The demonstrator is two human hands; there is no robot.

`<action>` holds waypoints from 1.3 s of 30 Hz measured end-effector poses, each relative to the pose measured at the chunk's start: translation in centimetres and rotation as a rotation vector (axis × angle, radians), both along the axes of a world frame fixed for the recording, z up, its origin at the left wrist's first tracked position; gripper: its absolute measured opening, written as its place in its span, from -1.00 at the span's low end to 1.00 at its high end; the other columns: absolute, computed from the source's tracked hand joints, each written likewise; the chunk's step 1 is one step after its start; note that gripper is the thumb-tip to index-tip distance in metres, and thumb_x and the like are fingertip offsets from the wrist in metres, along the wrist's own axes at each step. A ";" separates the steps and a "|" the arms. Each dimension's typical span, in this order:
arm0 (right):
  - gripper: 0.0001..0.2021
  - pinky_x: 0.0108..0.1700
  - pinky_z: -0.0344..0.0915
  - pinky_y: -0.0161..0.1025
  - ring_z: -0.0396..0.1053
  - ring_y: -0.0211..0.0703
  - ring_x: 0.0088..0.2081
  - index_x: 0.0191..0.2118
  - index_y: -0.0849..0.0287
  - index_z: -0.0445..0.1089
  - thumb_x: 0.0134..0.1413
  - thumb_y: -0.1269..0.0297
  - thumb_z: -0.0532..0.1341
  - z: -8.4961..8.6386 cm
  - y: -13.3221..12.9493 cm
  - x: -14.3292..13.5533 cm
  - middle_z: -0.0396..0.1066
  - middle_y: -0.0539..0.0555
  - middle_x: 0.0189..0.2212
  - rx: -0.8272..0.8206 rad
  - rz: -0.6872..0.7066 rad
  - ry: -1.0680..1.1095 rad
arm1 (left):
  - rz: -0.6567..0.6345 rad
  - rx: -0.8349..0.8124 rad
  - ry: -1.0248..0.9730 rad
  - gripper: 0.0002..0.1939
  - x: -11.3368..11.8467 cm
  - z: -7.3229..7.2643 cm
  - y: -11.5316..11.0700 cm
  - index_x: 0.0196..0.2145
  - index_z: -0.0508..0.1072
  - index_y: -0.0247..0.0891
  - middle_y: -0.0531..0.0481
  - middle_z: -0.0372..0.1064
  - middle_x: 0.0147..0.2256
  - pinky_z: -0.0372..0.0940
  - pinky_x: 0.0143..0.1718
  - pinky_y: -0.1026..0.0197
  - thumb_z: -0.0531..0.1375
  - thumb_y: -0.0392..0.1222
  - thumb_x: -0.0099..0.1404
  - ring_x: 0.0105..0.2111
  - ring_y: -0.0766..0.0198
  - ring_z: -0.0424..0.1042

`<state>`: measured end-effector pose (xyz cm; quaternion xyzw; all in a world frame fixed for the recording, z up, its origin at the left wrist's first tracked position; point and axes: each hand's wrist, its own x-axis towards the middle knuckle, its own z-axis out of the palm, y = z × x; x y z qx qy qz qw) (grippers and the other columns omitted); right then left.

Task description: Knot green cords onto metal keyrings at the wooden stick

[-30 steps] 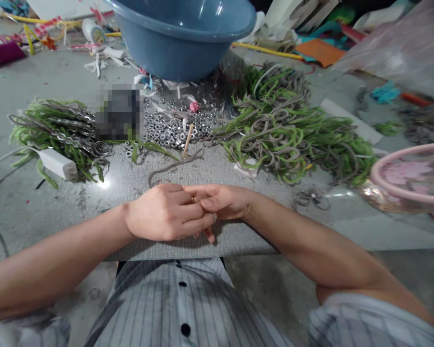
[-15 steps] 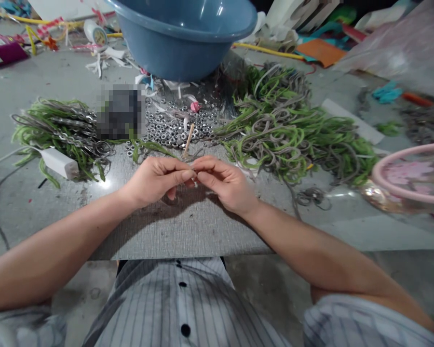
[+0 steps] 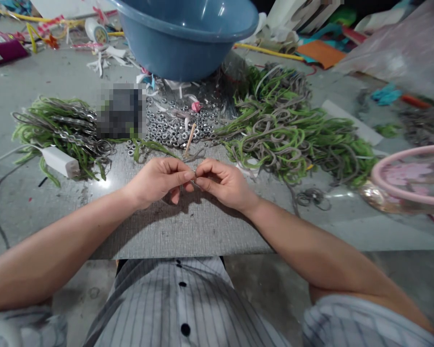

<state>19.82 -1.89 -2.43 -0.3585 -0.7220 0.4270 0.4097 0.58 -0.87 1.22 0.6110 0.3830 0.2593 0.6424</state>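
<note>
Silvery ring-shaped metal nuts (image 3: pixel 162 128) lay scattered beyond, and here the left hand (image 3: pixel 154 181) and right hand (image 3: pixel 229 185) both pinched a tiny object (image 3: pixel 195 177), too small to identify, over the grey textured tabletop (image 3: pixel 191 235)!

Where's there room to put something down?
Bare table runs from left hand and right hand to the near edge, and between purple box and left cord pile. Beyond the hands, it's crowded: nuts, right cord pile, blue basin.
</note>
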 end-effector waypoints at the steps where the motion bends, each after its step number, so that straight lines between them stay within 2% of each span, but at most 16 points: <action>1: -0.76 -0.30 0.27 -0.26 0.30 -0.29 -0.39 -0.35 0.16 0.36 0.14 0.08 0.22 0.0 0.0 0.0 0.33 -0.02 -0.44 0.030 0.007 -0.010 | 0.004 -0.006 0.003 -0.74 0.0 0.0 0.0 -0.43 0.38 -0.34 0.03 0.46 -0.51 0.21 -0.68 0.43 0.22 -0.09 0.29 -0.71 0.51 0.30; 5: -0.88 -0.33 0.26 -0.28 0.29 -0.30 -0.42 -0.37 0.16 0.36 0.13 0.24 0.23 0.2 -0.1 -0.1 0.33 -0.03 -0.47 0.100 0.035 -0.056 | 0.063 -0.016 0.007 -0.82 0.1 0.0 -0.1 -0.46 0.33 -0.31 0.10 0.39 -0.58 0.16 -0.71 0.42 0.24 -0.22 0.23 -0.74 0.49 0.26; 10: -0.90 -0.35 0.26 -0.29 0.29 -0.30 -0.43 -0.43 0.16 0.35 0.07 0.31 0.25 0.2 -0.5 -0.4 0.33 -0.04 -0.49 0.127 0.007 -0.073 | 0.057 0.121 0.103 -0.85 0.0 -0.2 0.1 -0.48 0.35 -0.30 0.16 0.25 -0.67 0.09 -0.71 0.42 0.21 -0.27 0.23 -0.74 0.49 0.21; 14: -0.94 -0.35 0.26 -0.29 0.30 -0.30 -0.43 -0.39 0.16 0.40 0.06 0.31 0.25 0.2 -0.5 -0.4 0.35 -0.03 -0.48 0.115 -0.031 -0.095 | 0.057 0.239 0.193 -0.86 0.0 -0.6 0.3 -0.48 0.34 -0.29 0.19 0.18 -0.68 0.08 -0.69 0.42 0.19 -0.26 0.22 -0.73 0.48 0.20; 20: -0.85 -0.34 0.25 -0.26 0.34 -0.26 -0.41 -0.38 0.14 0.46 0.13 0.21 0.24 0.2 -0.2 -0.3 0.40 0.00 -0.48 0.086 -0.049 -0.149 | 0.074 0.585 0.347 -0.92 -0.1 -1.0 0.2 -0.47 0.40 -0.30 0.13 0.34 -0.55 0.13 -0.54 0.39 0.19 -0.31 0.18 -0.55 0.44 0.30; 23: -0.86 -0.27 0.22 -0.20 0.35 -0.23 -0.40 -0.40 0.12 0.48 0.13 0.21 0.25 0.2 -0.2 -0.2 0.45 -0.01 -0.47 0.109 -0.071 -0.184 | 0.060 0.716 0.374 -0.96 -0.3 -1.2 0.3 -0.40 0.44 -0.31 0.07 0.41 -0.45 0.18 -0.47 0.37 0.19 -0.32 0.20 -0.47 0.41 0.34; 26: -0.88 -0.24 0.21 -0.17 0.36 -0.20 -0.38 -0.40 0.10 0.50 0.10 0.23 0.27 0.1 -0.2 -0.1 0.49 -0.01 -0.46 0.088 -0.124 -0.200 | 0.048 0.844 0.426 -0.91 -0.6 -1.4 0.7 -0.30 0.46 -0.32 -0.01 0.44 -0.35 0.22 -0.43 0.35 0.19 -0.26 0.24 -0.42 0.38 0.37; 29: -0.87 -0.30 0.22 -0.20 0.33 -0.21 -0.42 -0.41 0.10 0.49 0.08 0.21 0.27 -0.1 0.0 -0.2 0.47 -0.02 -0.50 -0.018 -0.167 -0.157 | -0.016 0.953 0.507 -0.85 -1.0 -1.7 1.1 -0.28 0.47 -0.33 -0.04 0.43 -0.36 0.24 -0.41 0.31 0.15 -0.21 0.29 -0.41 0.33 0.38; 32: -0.87 -0.32 0.23 -0.22 0.33 -0.21 -0.42 -0.40 0.12 0.48 0.07 0.21 0.27 -0.3 0.3 -0.3 0.45 -0.02 -0.50 -0.066 -0.209 -0.112 | -0.044 1.025 0.593 -0.84 -1.0 -2.0 1.2 -0.29 0.49 -0.35 -0.06 0.43 -0.38 0.26 -0.39 0.27 0.13 -0.24 0.30 -0.40 0.29 0.40; 39: -0.95 -0.08 0.22 -0.06 0.39 -0.07 -0.22 -0.43 0.11 0.50 0.02 0.32 0.33 -0.8 0.8 -0.6 0.51 0.05 -0.36 0.176 -0.296 -0.326 | -0.020 1.175 0.715 -0.76 -0.9 -2.6 1.3 -0.39 0.51 -0.35 -0.10 0.48 -0.36 0.30 -0.24 0.14 0.10 -0.23 0.34 -0.32 0.18 0.39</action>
